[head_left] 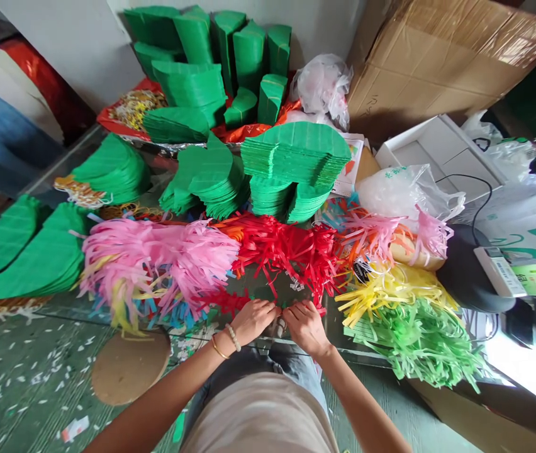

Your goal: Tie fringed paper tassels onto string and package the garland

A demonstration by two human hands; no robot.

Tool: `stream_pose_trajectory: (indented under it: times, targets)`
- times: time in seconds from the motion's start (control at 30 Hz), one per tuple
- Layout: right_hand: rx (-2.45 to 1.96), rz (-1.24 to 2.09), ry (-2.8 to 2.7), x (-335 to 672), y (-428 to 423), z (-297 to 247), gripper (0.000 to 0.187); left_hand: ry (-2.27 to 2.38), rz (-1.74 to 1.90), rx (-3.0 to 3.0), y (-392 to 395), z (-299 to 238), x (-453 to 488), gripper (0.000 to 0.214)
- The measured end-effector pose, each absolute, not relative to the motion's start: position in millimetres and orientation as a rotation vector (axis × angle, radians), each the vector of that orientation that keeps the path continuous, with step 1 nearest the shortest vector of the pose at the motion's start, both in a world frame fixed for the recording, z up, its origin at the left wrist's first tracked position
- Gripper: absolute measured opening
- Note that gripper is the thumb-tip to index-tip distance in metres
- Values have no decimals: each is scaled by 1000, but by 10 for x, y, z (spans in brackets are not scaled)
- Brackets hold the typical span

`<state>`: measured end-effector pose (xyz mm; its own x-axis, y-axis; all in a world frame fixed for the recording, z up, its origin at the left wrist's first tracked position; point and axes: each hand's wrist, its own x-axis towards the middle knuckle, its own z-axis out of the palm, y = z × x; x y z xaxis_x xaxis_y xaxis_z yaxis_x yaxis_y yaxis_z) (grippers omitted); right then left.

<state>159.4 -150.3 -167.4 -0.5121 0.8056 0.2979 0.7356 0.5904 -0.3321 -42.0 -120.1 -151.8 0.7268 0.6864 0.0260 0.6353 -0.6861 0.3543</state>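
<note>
My left hand (255, 319) and my right hand (306, 324) meet at the table's front edge, close to my body. Both have curled fingers, with the fingertips nearly touching. Whatever is pinched between them is too small and covered to make out. Bits of red paper fringe (225, 302) show just behind my left hand and beside my right fingers. A larger heap of red paper streamers (282, 245) lies directly beyond the hands. Pink paper streamers (159, 251) are piled to the left, and yellow streamers (395, 289) and light green streamers (428, 343) to the right.
Stacks of green cut paper (296, 151) fill the back and left of the table. A cardboard box (438, 63), an open white box (442, 148) and plastic bags (409, 189) stand at the right. A round stool (131, 368) is on the scrap-strewn floor at the left.
</note>
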Motion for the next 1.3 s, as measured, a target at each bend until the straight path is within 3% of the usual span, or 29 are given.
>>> stream_pose_trajectory:
  times: [0.67, 0.9, 1.0, 1.1, 1.3]
  targets:
    - [-1354, 355, -2253, 1741, -1512, -1108, 23, 1134, 302, 2258, -1157, -1028, -281, 22]
    - [-1582, 50, -2094, 1393, -1728, -1027, 19, 1418, 508, 1953, -1340, -1055, -18, 29]
    - [-1656, -37, -2180, 1233, -1812, -1028, 29, 1453, 604, 1742, -1383, -1115, 66, 35]
    - [-1706, -23, -2274, 1134, -1876, -1020, 39, 1411, 687, 1528, -1424, -1173, 110, 44]
    - [-1586, 352, -2203, 1368, -1758, -1065, 27, 1305, 847, 919, -1360, -1223, -53, 41]
